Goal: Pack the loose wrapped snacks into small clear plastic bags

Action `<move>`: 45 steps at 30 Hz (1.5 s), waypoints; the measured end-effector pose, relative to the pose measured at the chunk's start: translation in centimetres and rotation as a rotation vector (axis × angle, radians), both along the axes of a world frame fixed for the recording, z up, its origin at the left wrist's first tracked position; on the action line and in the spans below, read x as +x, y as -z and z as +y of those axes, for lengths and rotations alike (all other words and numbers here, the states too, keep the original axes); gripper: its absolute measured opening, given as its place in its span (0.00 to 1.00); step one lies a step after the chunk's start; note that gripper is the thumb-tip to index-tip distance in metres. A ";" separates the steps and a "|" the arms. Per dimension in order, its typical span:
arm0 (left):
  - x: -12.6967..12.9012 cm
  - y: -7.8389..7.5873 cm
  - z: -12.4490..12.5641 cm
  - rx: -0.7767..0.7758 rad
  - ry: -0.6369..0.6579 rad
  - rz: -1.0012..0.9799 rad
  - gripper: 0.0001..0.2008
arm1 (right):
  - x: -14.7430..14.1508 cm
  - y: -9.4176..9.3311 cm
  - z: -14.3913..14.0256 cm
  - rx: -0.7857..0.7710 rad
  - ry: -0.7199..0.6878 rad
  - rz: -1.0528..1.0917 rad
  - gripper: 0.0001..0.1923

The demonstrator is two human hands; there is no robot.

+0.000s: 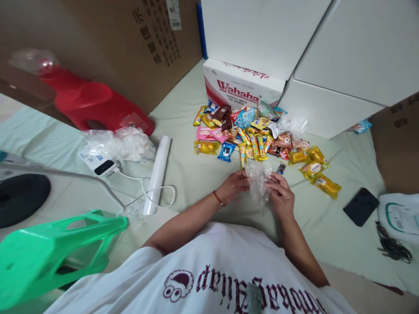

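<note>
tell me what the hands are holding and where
Both hands, left and right, hold a clear plastic bag, each grip on one side edge.

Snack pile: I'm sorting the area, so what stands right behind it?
Behind the snack pile stands a Wahaha carton beside white boxes. The pile covers the carton's lower edge.

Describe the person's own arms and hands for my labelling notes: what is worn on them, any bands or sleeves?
Both forearms are bare. The left hand has a thin red string bracelet round its wrist. The right hand shows no band, watch or ring that I can make out. Short white T-shirt sleeves end near the elbows; the shirt carries dark maroon lettering.
</note>
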State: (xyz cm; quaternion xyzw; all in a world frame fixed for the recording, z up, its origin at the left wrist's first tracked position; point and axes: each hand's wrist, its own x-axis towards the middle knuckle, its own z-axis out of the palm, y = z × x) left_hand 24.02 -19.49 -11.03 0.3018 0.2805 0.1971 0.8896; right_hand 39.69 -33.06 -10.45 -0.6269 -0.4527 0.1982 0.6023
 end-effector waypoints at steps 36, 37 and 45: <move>-4.5 -0.9 0.5 -0.058 -0.121 0.101 0.19 | 1.0 -2.7 1.6 -0.403 -0.070 0.580 0.20; -4.9 -0.8 0.9 -0.097 -0.096 0.085 0.18 | 1.8 -2.8 1.0 -0.431 -0.071 0.668 0.21; -4.7 0.2 1.8 -0.345 -0.191 0.154 0.09 | 2.2 -2.2 -1.8 -0.505 0.034 0.756 0.23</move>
